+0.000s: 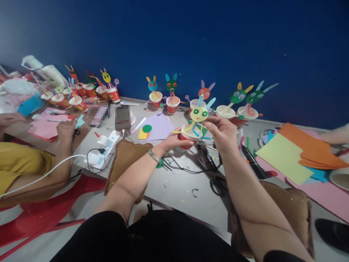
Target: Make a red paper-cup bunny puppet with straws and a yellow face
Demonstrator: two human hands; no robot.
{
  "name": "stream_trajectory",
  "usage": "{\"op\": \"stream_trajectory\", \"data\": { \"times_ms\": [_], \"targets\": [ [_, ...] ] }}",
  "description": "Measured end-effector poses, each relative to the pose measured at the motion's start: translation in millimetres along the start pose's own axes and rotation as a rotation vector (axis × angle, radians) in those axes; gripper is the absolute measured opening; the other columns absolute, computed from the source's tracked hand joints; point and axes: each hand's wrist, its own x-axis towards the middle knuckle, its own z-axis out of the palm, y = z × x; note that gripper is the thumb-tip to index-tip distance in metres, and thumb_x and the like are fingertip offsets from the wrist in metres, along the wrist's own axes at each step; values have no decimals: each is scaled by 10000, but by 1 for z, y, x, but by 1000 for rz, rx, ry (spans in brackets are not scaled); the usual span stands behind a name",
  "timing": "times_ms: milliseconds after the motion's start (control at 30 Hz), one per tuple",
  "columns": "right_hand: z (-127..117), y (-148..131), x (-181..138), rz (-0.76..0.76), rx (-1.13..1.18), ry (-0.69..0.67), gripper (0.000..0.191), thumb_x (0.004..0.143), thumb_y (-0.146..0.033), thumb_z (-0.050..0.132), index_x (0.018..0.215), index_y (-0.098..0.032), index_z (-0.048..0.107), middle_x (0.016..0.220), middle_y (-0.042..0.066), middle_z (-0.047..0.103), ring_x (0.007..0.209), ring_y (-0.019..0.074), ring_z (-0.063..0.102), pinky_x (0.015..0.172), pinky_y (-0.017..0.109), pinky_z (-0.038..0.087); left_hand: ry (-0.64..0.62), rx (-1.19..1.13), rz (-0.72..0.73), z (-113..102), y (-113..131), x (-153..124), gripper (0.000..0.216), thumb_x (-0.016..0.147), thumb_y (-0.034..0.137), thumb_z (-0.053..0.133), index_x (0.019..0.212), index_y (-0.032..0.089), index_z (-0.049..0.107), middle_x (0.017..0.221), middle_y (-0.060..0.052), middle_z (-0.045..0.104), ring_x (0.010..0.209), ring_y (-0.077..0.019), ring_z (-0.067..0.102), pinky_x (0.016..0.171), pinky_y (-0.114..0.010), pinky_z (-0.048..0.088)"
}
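A red and white paper cup (pixel 187 137) is gripped from its left side by my left hand (pixel 174 140), thumb along the front. From the cup rises a puppet with a pale yellow paper face (pixel 199 115), green eyes and blue ears. Yellow and blue straws stick out over the rim as limbs. My right hand (pixel 222 131) is closed, thumb and forefinger pinched at the right edge of the face. Its other fingers are curled and partly hidden.
Similar cup puppets (pixel 172 94) line the blue wall. A power strip (pixel 107 147), purple paper (pixel 156 125), scissors (pixel 218 186) and a black marker (pixel 252 162) lie around. Orange sheets (pixel 308 145) are at right. A co-worker's hand (pixel 66 129) rests at left; another person's arm (pixel 336 136) reaches in at right.
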Motion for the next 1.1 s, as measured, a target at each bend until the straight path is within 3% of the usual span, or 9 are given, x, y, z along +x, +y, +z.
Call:
{"op": "stream_trajectory", "data": {
  "times_ms": [100,367,600,833,1000,1100],
  "targets": [
    [3,0,1,-23,-6,159,587,772,-779,927,981,-236,848,919,73,863,835,286,815,836,471,698,-39,20,-2,0,-1,1,861,652,534,1055,1396,204,775,1425,-156,803,1453,-390,680,1315,-565,478],
    [7,-4,2,-76,-42,244,489,805,-728,895,828,-249,794,711,23,743,635,212,671,609,362,568,-169,44,39,4,-2,4,980,634,594,1042,1503,256,740,1417,-152,810,1453,-404,681,1332,-621,455],
    [5,-6,-1,-97,-183,252,387,926,-614,802,774,-278,684,721,22,708,674,227,676,650,381,589,-179,57,-21,3,3,-1,890,629,591,1055,1397,224,795,1466,-171,792,1460,-412,684,1338,-616,469],
    [2,-7,-1,-109,-284,250,423,959,-563,779,718,-301,550,667,12,618,676,234,654,648,390,578,-181,118,-26,1,-2,0,799,626,569,1053,1311,221,834,1499,-184,770,1523,-428,645,1387,-657,418],
    [6,-13,-1,-84,-226,236,394,928,-600,779,750,-287,619,691,16,638,688,216,633,668,382,561,-175,82,-15,0,-4,2,752,631,588,1050,1262,236,845,1343,-147,834,1464,-427,688,1351,-646,462],
    [8,-15,2,-91,-106,224,398,912,-655,769,856,-267,704,750,52,714,690,217,637,701,407,569,-57,-21,15,-3,-6,3,809,634,639,1045,1264,185,819,1364,-184,821,1422,-424,713,1314,-636,493]
  ]
}}
